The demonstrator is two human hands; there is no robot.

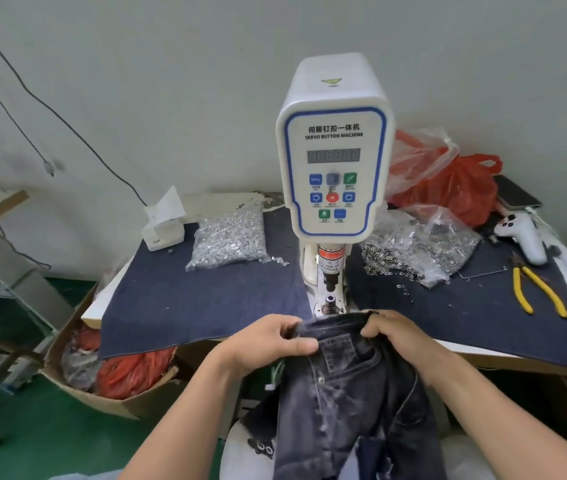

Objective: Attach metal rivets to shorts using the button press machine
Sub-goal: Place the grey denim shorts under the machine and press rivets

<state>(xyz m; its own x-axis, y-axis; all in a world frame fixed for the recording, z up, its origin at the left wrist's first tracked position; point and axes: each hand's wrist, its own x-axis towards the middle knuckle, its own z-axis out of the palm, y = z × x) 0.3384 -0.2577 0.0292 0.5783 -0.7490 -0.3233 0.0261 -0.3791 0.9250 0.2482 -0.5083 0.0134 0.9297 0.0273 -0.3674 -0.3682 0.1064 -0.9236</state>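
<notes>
Dark denim shorts (344, 386) hang in front of me, waistband up, just below the table's front edge. My left hand (271, 341) grips the waistband on the left, thumb over the fabric. My right hand (396, 336) grips the waistband on the right. A small metal rivet (321, 380) shows on the shorts near the pocket. The white servo button machine (334, 161) stands straight ahead, and its lower die (330, 301) sits bare just beyond the waistband. A clear bag of silver rivets (230, 237) lies left of the machine; a bag of ring-shaped parts (413, 244) lies to its right.
Blue cloth (188, 306) covers the table. Yellow-handled pliers (538, 292) and a white controller (524, 237) lie at the right. Red plastic bags (455, 188) sit behind the machine. A cardboard box (102, 393) with red bags stands on the green floor at left.
</notes>
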